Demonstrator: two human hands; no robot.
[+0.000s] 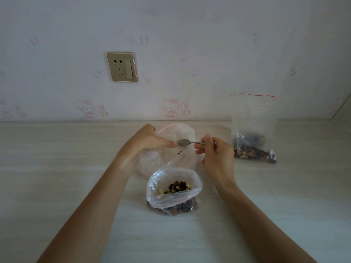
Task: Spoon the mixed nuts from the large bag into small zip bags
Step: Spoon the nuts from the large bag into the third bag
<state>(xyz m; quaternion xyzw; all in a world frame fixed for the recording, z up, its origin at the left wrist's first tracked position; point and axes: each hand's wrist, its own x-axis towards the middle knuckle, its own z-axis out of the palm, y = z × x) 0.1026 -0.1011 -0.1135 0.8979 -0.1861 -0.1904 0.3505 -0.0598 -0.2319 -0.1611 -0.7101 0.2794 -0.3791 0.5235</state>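
My left hand (pixel 150 138) grips the rim of a clear zip bag (pixel 182 158) and holds its mouth open at the middle of the table. My right hand (pixel 216 152) holds a metal spoon (pixel 188 142) by the handle. The spoon's bowl carries a few nuts and hovers over the open mouth, close to my left thumb. A few nuts lie inside that bag. Nearer to me stands an open clear bag of mixed nuts (pixel 173 190), its rim rolled down. A third zip bag (pixel 253 130) with a red strip stands upright at the right, nuts at its bottom.
The pale wooden table (pixel 76 168) meets a wall with cartoon cat wallpaper at the back. A gold wall socket (pixel 122 67) is mounted above the table's left half. A side wall closes the far right corner.
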